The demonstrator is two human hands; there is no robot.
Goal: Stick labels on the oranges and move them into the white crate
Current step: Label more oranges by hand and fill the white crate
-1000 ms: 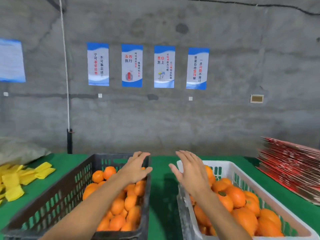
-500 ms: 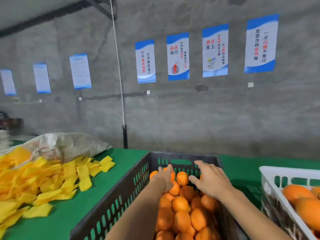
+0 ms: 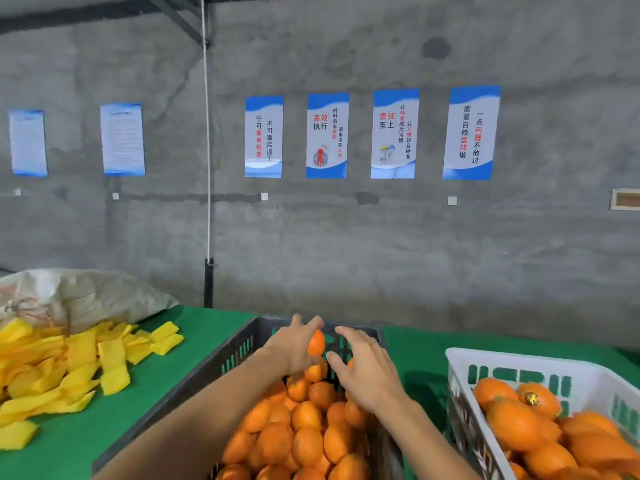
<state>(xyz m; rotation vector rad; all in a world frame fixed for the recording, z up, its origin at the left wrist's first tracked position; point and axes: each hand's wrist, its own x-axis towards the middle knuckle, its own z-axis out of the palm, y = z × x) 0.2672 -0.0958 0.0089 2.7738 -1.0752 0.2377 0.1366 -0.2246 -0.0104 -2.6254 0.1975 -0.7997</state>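
A green-covered surface [image 3: 145,403] runs across the lower part of the view and ends against a grey concrete wall. At its left, loose yellow pads [image 3: 65,372] lie scattered in a heap, some overlapping, a few stray ones apart toward the middle. Behind them, a pale sack [image 3: 83,296] rests slumped on the surface, touching the back of the heap. In the middle stands a dark slotted crate [image 3: 207,372] filled with oranges [image 3: 304,441]. To its right, apart from it with a strip of green between, stands a white crate [image 3: 512,365], also holding oranges.
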